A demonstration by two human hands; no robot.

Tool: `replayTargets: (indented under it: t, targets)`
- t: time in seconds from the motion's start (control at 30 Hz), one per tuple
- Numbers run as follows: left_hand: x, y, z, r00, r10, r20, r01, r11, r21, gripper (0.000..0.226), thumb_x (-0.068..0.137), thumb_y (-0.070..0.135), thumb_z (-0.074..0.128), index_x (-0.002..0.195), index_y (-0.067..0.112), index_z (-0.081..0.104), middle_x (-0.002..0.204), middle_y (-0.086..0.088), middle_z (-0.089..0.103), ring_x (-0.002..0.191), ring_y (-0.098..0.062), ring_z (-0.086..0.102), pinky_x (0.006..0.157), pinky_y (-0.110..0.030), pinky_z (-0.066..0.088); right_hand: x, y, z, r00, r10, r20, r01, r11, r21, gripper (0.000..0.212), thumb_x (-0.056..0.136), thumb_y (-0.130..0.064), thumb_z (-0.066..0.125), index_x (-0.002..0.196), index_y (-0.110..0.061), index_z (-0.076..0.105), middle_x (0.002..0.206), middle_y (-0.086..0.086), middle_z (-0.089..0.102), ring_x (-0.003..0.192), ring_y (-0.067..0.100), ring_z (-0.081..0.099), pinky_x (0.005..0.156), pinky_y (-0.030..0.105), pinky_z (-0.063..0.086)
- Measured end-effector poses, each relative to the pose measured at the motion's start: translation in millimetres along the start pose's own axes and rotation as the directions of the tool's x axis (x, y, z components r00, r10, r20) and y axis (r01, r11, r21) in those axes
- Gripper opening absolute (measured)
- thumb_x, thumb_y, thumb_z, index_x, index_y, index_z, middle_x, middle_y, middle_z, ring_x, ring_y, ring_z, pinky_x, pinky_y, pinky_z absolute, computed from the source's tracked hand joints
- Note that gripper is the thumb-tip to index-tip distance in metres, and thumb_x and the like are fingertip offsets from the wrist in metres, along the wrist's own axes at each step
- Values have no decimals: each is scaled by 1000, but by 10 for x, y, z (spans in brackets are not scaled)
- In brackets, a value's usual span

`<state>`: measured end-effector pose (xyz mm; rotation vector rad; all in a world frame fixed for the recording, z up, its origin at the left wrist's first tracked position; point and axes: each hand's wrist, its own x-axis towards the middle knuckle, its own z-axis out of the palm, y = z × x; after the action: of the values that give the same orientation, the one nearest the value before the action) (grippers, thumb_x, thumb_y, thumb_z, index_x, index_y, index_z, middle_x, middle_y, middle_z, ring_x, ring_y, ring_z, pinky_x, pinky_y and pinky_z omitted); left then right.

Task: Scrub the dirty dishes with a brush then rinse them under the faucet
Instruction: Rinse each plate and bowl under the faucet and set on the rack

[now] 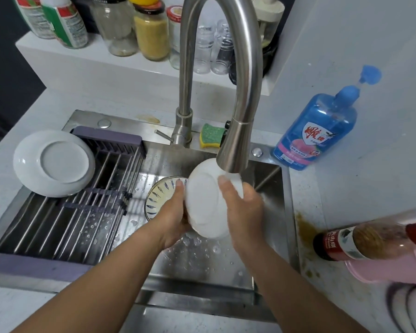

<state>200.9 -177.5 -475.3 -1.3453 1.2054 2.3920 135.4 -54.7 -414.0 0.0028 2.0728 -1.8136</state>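
A white plate (pixel 204 200) is held on edge over the steel sink (pixel 283 188), its underside facing me, right under the faucet head (pixel 233 150) where water runs onto its top. My left hand (pixel 171 212) grips the plate's left rim. My right hand (pixel 243 207) lies against its right side, fingers pressed on the back. A blue-patterned bowl (pixel 157 198) sits in the basin behind my left hand. Another white plate (pixel 53 163) rests upside down on the drying rack (pixel 82 212). No brush is visible.
A green and yellow sponge (pixel 211 135) lies on the sink ledge beside the faucet base. A blue dish-soap bottle (pixel 317 133) stands at the right. A sauce bottle (pixel 370 239) lies on the right counter above a pink item. Jars line the back shelf (pixel 82 56).
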Motion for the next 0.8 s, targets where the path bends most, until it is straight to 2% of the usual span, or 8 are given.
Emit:
replayTargets:
  t: [0.13, 0.27, 0.37, 0.43, 0.5, 0.63, 0.73, 0.8]
  targets:
    - [-28, 146, -243, 972, -136, 190, 181, 953, -245, 102, 86, 87, 30, 138, 2, 54, 127, -26, 66, 113, -37, 67, 81, -46, 62, -60, 26, -101, 950, -175, 259, 238, 942, -237, 12, 89, -31, 78, 89, -29, 66, 80, -14, 68, 74, -7, 62, 57, 10, 44]
    - [-142, 283, -346, 906, -199, 374, 329, 885, -328, 100, 84, 80, 51, 139, -3, 49, 136, -36, 56, 120, -51, 60, 90, -62, 55, -31, 217, -283, 787, -215, 579, 502, 768, -397, 15, 84, -32, 83, 88, -26, 70, 76, -6, 67, 68, 4, 61, 57, 15, 44]
    - [-112, 230, -338, 928, -234, 290, 315, 908, -277, 60, 99, 38, 59, 141, -5, 51, 130, -33, 62, 105, -46, 69, 77, -59, 61, 49, 364, -361, 682, -202, 703, 642, 625, -443, 29, 85, -43, 77, 108, -25, 75, 95, -8, 74, 83, 9, 66, 76, 33, 54]
    - [-117, 154, -308, 950, -232, 209, 284, 920, -270, 43, 102, 13, 53, 139, -7, 49, 118, -34, 67, 90, -44, 73, 65, -56, 63, 84, 441, -390, 589, -238, 772, 765, 473, -437, 35, 88, -51, 68, 109, -24, 76, 102, -9, 75, 93, 12, 67, 83, 37, 55]
    - [-89, 62, -301, 970, -191, 149, 224, 940, -257, 37, 103, 4, 48, 138, -7, 50, 117, -32, 68, 93, -43, 73, 67, -57, 62, 110, 485, -443, 544, -196, 816, 806, 393, -442, 47, 90, -64, 58, 108, -25, 76, 107, -11, 76, 99, 10, 67, 89, 36, 55]
    - [52, -97, -340, 998, -64, -10, 59, 956, -286, 37, 103, 3, 50, 141, 2, 50, 128, -25, 66, 117, -41, 64, 92, -56, 55, 159, 562, -547, 619, -201, 759, 751, 436, -497, 55, 99, -64, 43, 101, -21, 77, 104, -9, 76, 97, 8, 66, 89, 37, 54]
    - [73, -164, -336, 995, -19, -94, -13, 945, -327, 37, 103, 8, 54, 140, 9, 53, 124, -19, 70, 112, -37, 68, 81, -52, 61, 262, 680, -582, 695, -360, 623, 716, 419, -558, 34, 98, -44, 54, 95, -19, 76, 108, -5, 73, 102, 10, 63, 92, 40, 54]
    - [70, -197, -340, 990, -1, -141, -48, 936, -348, 39, 102, 15, 58, 141, 11, 53, 124, -17, 70, 111, -37, 69, 74, -53, 62, 339, 715, -573, 713, -465, 525, 697, 393, -599, 16, 95, -30, 64, 95, -17, 73, 108, -5, 65, 101, 13, 59, 88, 34, 53]
